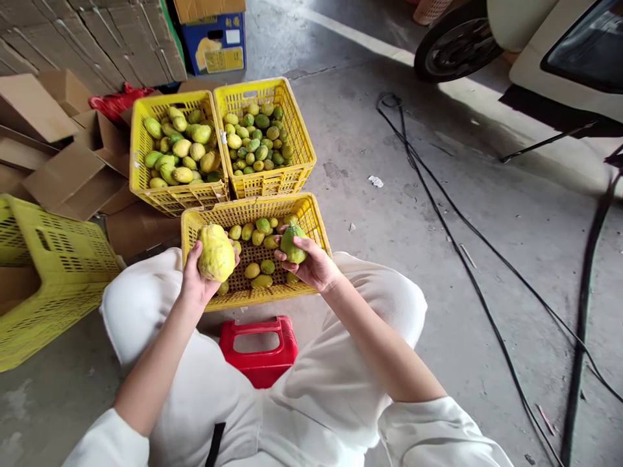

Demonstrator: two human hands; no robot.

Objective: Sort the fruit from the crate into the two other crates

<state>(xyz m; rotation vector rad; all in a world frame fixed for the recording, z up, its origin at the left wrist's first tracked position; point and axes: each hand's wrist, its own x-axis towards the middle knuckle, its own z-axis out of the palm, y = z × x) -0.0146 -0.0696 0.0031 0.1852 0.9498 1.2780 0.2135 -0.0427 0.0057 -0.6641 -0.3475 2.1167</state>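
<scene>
Head view: my left hand (pixel 198 282) is closed around a big bumpy yellow fruit (pixel 215 253), fingers and thumb wrapped on its sides, fruit upright. My right hand (pixel 311 263) grips a smaller green fruit (pixel 293 244), thumb on top of it. Both fruits are up over the near crate (pixel 253 300), yellow plastic, with loose green and yellow fruits (pixel 261 281) spread on its bottom. Two more yellow crates just past it: left crate (pixel 180 193) full of larger yellow-green fruits (pixel 182 148), right crate (pixel 275 183) full of smaller, greener ones. Red plastic stool (pixel 257 363) between my legs, near side of the near crate. Yellow-green crate (pixel 63 272) tipped at far left, cardboard boxes (pixel 68 175) piled behind it. Blue box (pixel 214 45) beyond the left crate. Black cables (pixel 450 233) on the concrete floor at right, wheel (pixel 457 45) of a vehicle at upper right.
</scene>
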